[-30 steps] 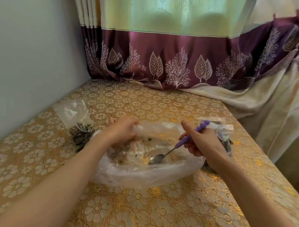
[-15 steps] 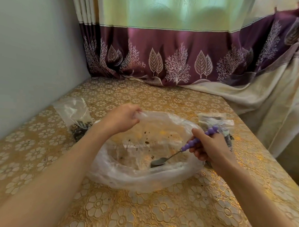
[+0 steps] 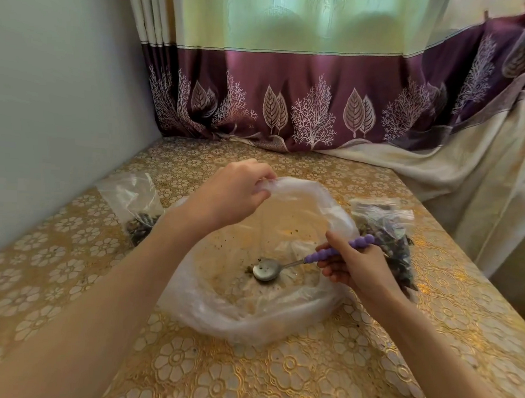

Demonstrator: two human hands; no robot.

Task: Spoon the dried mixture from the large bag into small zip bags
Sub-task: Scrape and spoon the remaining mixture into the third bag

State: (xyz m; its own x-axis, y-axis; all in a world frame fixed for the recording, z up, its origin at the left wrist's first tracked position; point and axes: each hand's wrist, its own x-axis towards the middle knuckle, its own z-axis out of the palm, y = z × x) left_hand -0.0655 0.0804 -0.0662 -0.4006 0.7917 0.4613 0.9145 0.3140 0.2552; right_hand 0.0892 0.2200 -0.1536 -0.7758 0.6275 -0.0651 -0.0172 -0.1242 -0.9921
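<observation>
A large clear plastic bag point(image 3: 244, 315) lies open in the middle of the table, holding only crumbs of dried mixture. My left hand point(image 3: 234, 194) pinches its far rim and holds it up. My right hand point(image 3: 354, 263) grips the purple beaded handle of a metal spoon point(image 3: 267, 269), whose bowl rests low inside the bag. A small zip bag point(image 3: 134, 202) with dark dried mixture at its bottom lies at the left. Another small zip bag point(image 3: 389, 234), fuller, lies at the right, partly behind my right hand.
The table point(image 3: 247, 378) wears a gold floral cloth. A grey wall runs close along the left. A purple and green curtain point(image 3: 305, 95) hangs at the back and drapes over the table's right side, where the edge drops off.
My left hand has lifted the bag's far rim higher, opening the mouth wider. The spoon has moved right and deeper, its bowl now turned face up.
</observation>
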